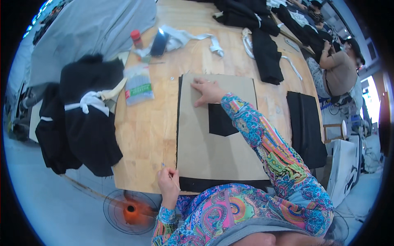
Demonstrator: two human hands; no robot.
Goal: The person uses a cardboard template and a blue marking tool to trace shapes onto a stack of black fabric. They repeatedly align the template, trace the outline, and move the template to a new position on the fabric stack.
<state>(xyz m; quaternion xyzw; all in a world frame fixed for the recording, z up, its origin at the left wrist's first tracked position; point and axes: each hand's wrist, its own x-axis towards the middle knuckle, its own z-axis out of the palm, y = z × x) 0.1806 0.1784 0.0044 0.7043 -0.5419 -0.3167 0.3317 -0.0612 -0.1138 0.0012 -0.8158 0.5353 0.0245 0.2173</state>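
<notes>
Tan card: A big tan card [195, 151] lies flat on the wood table [143, 156], right in front of the person.
Black cloth: A sheet of black cloth [221, 184] is under the card and peeks out along its left side and its near edge.
Dark shape: A black shape [221, 121] with a pointed bottom shows in the middle of the card, partly behind the sleeve.
Right hand: The right hand [208, 91] lies on the top part of the card, palm down, with its fingers spread apart.
Left hand: The left hand [168, 181] is at the card's lower left corner, by the table edge, with its fingers closed around a thin stick [163, 165]. It looks like a pen, but it is too small to be sure.
Sleeves: Both arms wear a bright, swirly sleeve [271, 147].
Left of the card: A clear bag [138, 84] lies near it. Farther up are a red-topped jar [136, 39] and a dark phone [160, 42], beside some white cloth [180, 37].
Far left: Black bundles [90, 131] are tied with white strips.
Right of the card: Folded black cloth [305, 127] lies near the table's right edge.
Floor: A round fan [131, 209] stands below the table.
Other person: A person in a brown shirt [340, 74] sits past the table on the right.
</notes>
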